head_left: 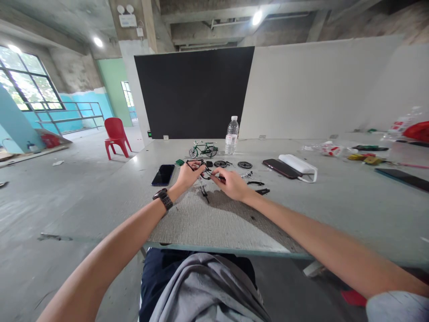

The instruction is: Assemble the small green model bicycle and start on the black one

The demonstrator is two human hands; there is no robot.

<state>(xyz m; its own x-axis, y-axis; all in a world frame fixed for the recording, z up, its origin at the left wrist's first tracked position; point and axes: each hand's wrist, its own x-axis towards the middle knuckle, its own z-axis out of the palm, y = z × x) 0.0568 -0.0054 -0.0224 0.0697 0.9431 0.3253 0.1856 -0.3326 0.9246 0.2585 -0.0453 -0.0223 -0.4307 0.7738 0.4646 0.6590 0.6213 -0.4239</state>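
My left hand is closed around a small black model bicycle frame, held just above the table. Thumb and fingers of my right hand are pinched at the frame's right end. A small dark piece shows among the right fingers, too small to name. Below the hands lies a thin black forked part. Behind them are a black toy wheel and another wheel. A finished green model bicycle stands upright farther back.
A phone lies left of my hands. To the right are black parts, a dark phone and a white power bank. A water bottle stands behind; a red chair is on the floor.
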